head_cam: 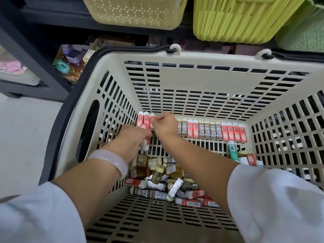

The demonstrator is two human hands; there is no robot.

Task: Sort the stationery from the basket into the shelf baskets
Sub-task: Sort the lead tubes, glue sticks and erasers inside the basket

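Both hands work low in the cream basket. Left hand: grip clamped on a bundle of red erasers, white ends showing below the fingers. Right hand: fingers pinched together at the top of the red erasers standing just beyond the left grip, against the far wall; exactly which one it pinches is not clear.

Right of the grips, a neat row of red and grey 2B erasers stands along the far wall. Nearer than the grips, a loose pile of brown, grey and red erasers lies on the basket floor. A green tube lies well right of the grips.

Step in hand, as judged: gathering red erasers into one handful, sorting by kind inside the basket. No item has reached the shelf baskets above and beyond the grips.

Next move calls for: complete the red handful, lift it clear of the rim without spilling, choose the matching shelf basket. Risk: the loose bundle slips from the left grip.
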